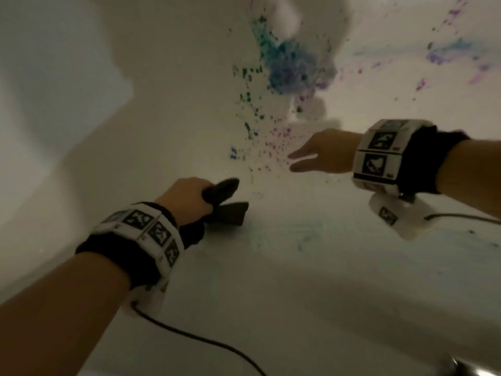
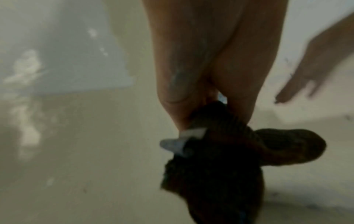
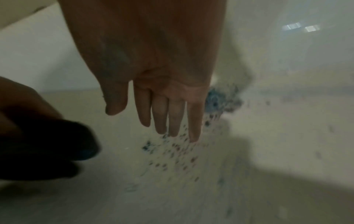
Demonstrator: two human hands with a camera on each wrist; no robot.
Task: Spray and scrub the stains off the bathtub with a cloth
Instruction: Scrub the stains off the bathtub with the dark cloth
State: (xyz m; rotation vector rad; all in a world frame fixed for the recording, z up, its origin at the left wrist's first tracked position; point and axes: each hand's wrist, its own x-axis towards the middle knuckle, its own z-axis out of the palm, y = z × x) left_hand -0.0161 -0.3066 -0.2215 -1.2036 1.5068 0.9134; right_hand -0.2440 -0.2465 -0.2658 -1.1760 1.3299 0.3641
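Observation:
My left hand [image 1: 189,196] grips a dark brown cloth [image 1: 225,204] just above the white bathtub floor [image 1: 311,267]; in the left wrist view the cloth [image 2: 229,159] bunches below my curled fingers [image 2: 191,84]. My right hand [image 1: 320,156] hovers open to the right, fingers [image 3: 172,115] straight and empty, pointing toward the speckled stains [image 1: 271,147]. A big blue-green blotch [image 1: 287,66] and purple splatter [image 1: 444,55] mark the far tub wall. The same speckles [image 3: 178,151] lie under my fingertips. No spray bottle shows.
A pale tub wall [image 1: 67,104] rises at the left. A black cable [image 1: 189,337] trails from my left wrist band across the tub floor. Faint bluish smears [image 1: 303,237] streak the floor between my hands. A metal fitting [image 1: 461,367] peeks in at the bottom right.

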